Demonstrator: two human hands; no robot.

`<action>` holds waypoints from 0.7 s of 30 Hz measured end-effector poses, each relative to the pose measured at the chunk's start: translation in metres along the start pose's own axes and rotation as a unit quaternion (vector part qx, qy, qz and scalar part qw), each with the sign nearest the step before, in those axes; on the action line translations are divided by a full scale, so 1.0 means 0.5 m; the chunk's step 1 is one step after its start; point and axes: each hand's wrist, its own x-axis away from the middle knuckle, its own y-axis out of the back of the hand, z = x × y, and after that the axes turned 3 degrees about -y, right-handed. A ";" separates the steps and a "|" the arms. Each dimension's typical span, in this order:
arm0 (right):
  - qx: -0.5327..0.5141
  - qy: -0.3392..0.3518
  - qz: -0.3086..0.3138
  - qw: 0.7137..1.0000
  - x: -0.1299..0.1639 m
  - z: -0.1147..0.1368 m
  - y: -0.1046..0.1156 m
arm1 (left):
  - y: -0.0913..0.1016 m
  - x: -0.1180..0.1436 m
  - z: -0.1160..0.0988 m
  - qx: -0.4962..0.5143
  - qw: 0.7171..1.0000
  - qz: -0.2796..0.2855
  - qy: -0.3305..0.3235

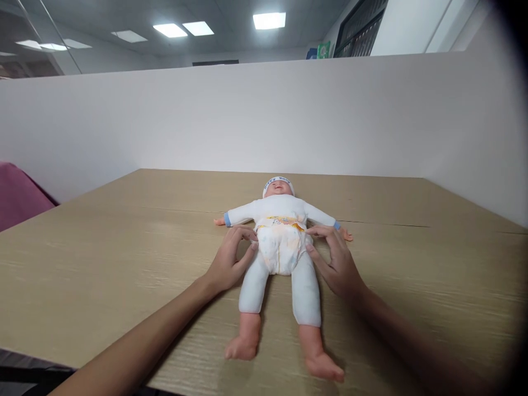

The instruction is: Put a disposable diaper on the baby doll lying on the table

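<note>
Bright, even indoor light from above

Lit by rectangular ceiling panels (269, 20), blown out to plain white; soft short shadows under the doll (282, 242) and forearms on the wooden table (124, 242); dark vignette down the right edge and corner; wide-angle bending of lines near the borders; sharp in the middle, slightly soft toward the near edge

Matt wood-grain table (124, 247), soft cloth-bodied doll (280, 220), papery diaper (282, 247)

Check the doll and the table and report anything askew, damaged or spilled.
Nothing stands out. The doll lies flat on its back on the table, its diaper in place, the left hand and right hand at the diaper's sides. No spills show.
</note>
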 end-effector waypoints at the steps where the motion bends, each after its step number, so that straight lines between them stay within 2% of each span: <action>1: 0.005 -0.002 -0.005 1.000 -0.008 0.003 -0.001 | 0.000 -0.001 0.004 0.000 1.000 -0.003 0.001; 5: 0.049 -0.026 0.003 0.998 -0.059 0.009 -0.003 | 0.000 0.000 0.016 -0.016 1.000 -0.017 0.000; 10: 0.098 -0.086 0.122 0.984 -0.119 0.011 -0.007 | 0.003 0.002 0.022 -0.023 1.000 -0.003 0.006; 13: 0.091 -0.090 0.136 0.983 -0.122 0.008 -0.003 | 0.002 0.004 0.025 -0.021 1.000 0.001 0.009; 16: 0.050 -0.104 0.138 0.984 -0.112 -0.009 0.009 | -0.002 0.005 0.027 -0.020 1.000 0.008 0.003; 21: -0.113 -0.197 0.102 0.968 -0.106 -0.059 0.024 | -0.005 0.005 0.025 -0.007 1.000 0.012 0.015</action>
